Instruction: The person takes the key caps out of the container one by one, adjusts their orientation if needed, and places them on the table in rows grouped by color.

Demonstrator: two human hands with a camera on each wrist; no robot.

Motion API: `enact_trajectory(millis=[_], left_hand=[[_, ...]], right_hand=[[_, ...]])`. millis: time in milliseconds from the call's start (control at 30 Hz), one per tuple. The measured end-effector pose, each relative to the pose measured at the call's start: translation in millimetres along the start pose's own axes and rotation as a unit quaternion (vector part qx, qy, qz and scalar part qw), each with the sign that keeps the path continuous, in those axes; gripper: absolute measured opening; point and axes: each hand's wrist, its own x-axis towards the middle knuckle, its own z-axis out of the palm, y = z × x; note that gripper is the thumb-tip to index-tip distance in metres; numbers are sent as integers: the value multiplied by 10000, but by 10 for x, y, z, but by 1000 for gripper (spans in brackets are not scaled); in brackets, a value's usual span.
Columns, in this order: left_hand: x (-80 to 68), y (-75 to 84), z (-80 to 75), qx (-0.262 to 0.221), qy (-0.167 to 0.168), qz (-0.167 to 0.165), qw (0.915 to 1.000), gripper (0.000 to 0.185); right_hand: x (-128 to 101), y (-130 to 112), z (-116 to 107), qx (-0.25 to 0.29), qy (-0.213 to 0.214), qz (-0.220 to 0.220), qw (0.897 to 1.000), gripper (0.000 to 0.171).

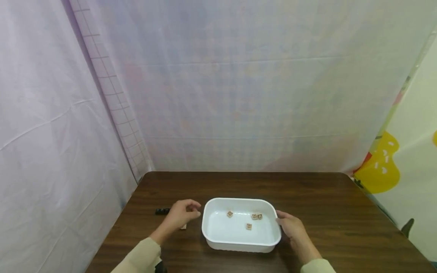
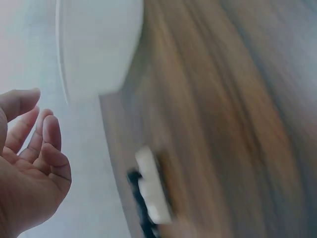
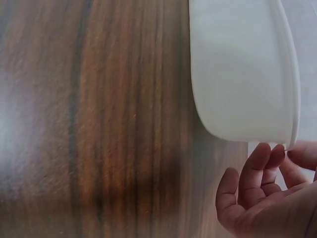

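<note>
White tray (image 1: pixel 208 227): lower centre of the head view, on the dark wooden surface (image 1: pixel 324 212); four small wooden cubes (image 1: pixel 249 226) lie inside.
Left hand (image 1: pixel 181 214): just left of the tray's rim, grip loosely curled and released, holding nothing.
Right hand (image 1: pixel 290 225): at the tray's right rim, fingertips touching it, grip relaxed.
Black piece (image 1: pixel 162 211): left of the left hand.
Small light block (image 1: pixel 184 226): beneath the left hand, on the surface.
</note>
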Motion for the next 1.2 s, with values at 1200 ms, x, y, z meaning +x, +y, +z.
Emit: enact_trajectory(millis=[1200], left_hand=[[474, 546, 1411, 1459, -1110, 457, 9820, 20]], right_hand=[[-49, -14, -4, 477, -160, 120, 9987, 48]])
